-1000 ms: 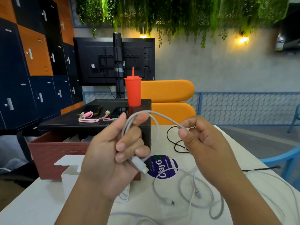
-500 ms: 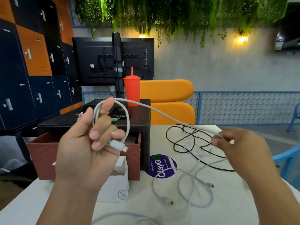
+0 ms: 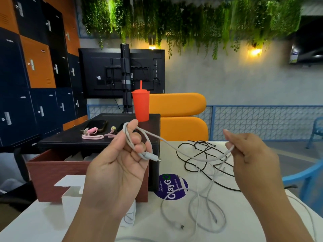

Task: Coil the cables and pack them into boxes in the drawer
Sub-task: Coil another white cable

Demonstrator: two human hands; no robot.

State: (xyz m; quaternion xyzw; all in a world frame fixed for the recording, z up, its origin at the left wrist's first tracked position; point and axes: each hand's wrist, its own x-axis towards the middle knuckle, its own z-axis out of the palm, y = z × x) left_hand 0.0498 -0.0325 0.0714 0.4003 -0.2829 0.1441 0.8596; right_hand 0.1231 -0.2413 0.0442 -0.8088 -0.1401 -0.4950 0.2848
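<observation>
My left hand [image 3: 120,165] is raised in front of the drawer unit and grips a small loop of white cable [image 3: 167,142], with the plug sticking out to the right of the fingers. The same cable sags across to my right hand [image 3: 248,154], which pinches it between thumb and fingers. More white cable [image 3: 206,210] lies in loose loops on the white table [image 3: 35,224]. A tangled black cable [image 3: 195,154] lies behind it. The red-brown drawer [image 3: 52,173] stands pulled out, with a white open box [image 3: 70,187] in front of it.
A black cabinet top [image 3: 70,138] carries a red cup [image 3: 140,105], a phone and pink cable ties [image 3: 92,136]. Lockers stand at left, a monitor and orange seats behind. A blue chair [image 3: 304,179] is at the right table edge. A purple sticker [image 3: 172,186] marks the table.
My right hand has moved back in toward the left and slightly up, so the cable between the hands now sags. My left hand dropped slightly and still grips the loop.
</observation>
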